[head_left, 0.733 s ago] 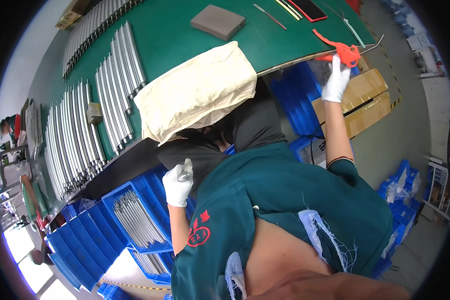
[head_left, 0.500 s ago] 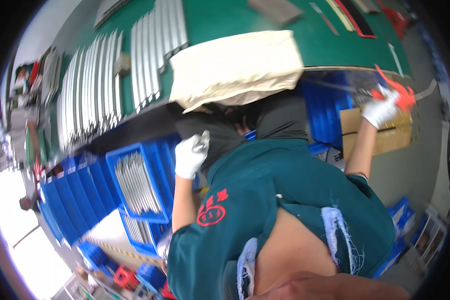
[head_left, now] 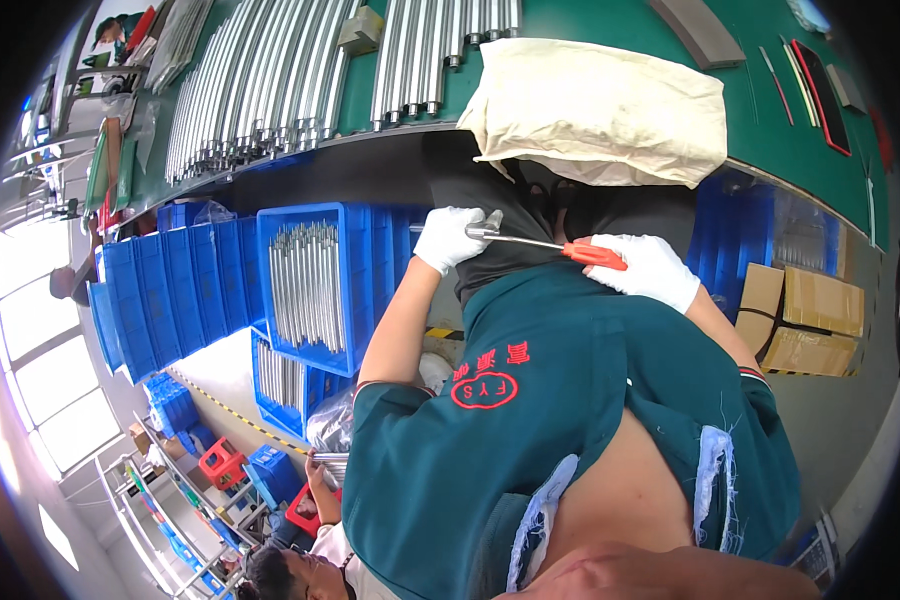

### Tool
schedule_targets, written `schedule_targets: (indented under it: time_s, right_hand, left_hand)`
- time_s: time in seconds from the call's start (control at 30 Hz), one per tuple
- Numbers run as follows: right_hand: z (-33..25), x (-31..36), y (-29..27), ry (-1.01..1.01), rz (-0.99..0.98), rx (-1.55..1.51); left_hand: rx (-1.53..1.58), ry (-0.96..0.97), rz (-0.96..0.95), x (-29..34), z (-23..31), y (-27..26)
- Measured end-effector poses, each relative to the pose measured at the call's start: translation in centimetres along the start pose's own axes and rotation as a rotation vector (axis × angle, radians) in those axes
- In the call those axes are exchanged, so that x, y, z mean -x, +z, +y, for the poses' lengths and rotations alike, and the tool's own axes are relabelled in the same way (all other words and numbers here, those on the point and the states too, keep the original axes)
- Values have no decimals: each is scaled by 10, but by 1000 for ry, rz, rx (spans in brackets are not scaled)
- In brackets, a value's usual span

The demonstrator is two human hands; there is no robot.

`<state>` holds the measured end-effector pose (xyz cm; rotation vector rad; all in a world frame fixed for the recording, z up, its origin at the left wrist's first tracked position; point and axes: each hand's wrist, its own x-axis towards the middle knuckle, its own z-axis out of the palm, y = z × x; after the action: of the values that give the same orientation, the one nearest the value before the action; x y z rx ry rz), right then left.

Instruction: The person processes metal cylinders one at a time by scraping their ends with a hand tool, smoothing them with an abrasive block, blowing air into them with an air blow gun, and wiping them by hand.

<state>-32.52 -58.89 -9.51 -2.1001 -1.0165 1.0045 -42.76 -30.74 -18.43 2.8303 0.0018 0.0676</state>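
A screwdriver (head_left: 550,244) with a red handle is held in front of the person's chest, above the green shirt (head_left: 570,420) and below the desk edge. Its long axis runs nearly level, the handle toward the person's right and the thin metal shaft pointing left, rising slightly that way. The right hand (head_left: 650,270), in a white glove, is wrapped around the red handle, forearm coming up from the lower right. The left hand (head_left: 452,236), also gloved, is closed around a small metal part (head_left: 482,228) at the shaft's tip, forearm bare and angled up from the lower left. Just beyond the left hand stands a blue crate (head_left: 315,285) holding metal rods. Farther off, on the green desk (head_left: 610,25), lie a cream cloth bag (head_left: 600,110) and rows of metal rods (head_left: 270,85).
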Motion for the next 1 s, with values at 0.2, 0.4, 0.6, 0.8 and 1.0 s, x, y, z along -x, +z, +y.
schedule_targets:
  time_s: [0.2,0.4,0.6,0.8,1.0]
  right_hand:
    - [-13,5,-9,61,20,159]
    - [-11,6,-8,81,11,152]
    - [-19,3,-16,137,-59,166]
    - [-19,2,-18,153,-111,166]
    - [-18,5,-17,144,-86,142]
  left_hand:
    - [-8,42,-3,7,-8,3]
    - [48,68,21,6,-12,7]
    - [-11,71,-8,7,-12,10]
    - [21,88,16,8,-13,9]
    - [41,92,38,8,-12,10]
